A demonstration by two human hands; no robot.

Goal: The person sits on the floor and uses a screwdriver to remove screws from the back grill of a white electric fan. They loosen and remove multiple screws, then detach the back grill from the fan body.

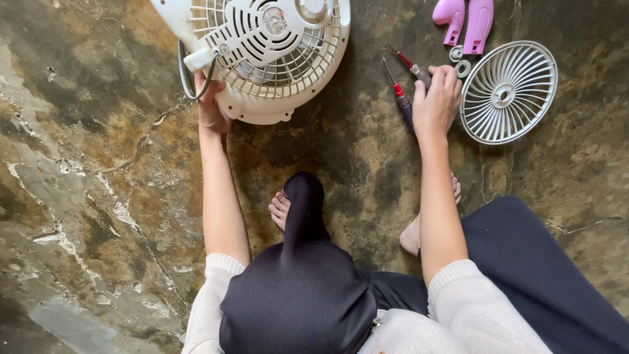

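A white box fan body (275, 52) lies face down on the mottled concrete floor, its rear grille and motor housing upward. My left hand (209, 108) grips its lower left edge beside the grey cord loop (187, 78). My right hand (436, 101) rests on the floor over two red-handled screwdrivers (401, 92), its fingers closing on the handle of one; I cannot see whether it is lifted. A round white front grille (508, 92) lies just right of that hand.
Two pink plastic parts (466, 23) and small rings (460, 60) lie at the top right near the grille. My bare feet (280, 210) and dark-trousered legs (537, 262) fill the lower middle and right. Stained concrete floor (85, 183) spreads to the left.
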